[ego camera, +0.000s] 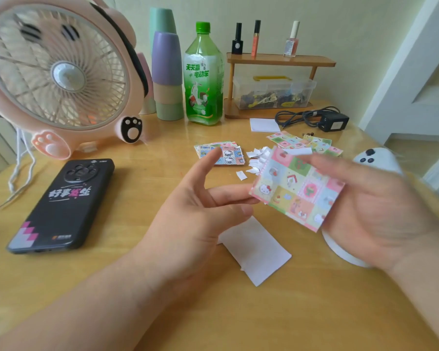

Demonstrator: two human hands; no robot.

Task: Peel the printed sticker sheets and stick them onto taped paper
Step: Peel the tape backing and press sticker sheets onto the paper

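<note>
Person under inspection, head view. Two arms are on record. The left forearm (86,300) comes in at 7 o'clock and is bare along its whole visible length, wrist included, up to the left hand (188,206). The right forearm (421,287) comes in at 4 o'clock and is likewise bare up to the right hand (380,211). Both forearms look broad at the picture's edge and taper toward the wrists. The left hand is in focus, with creases showing across the palm and at the finger joints. The right hand is blurred: finger outlines are soft, and nails and finer marks cannot be read.
</note>
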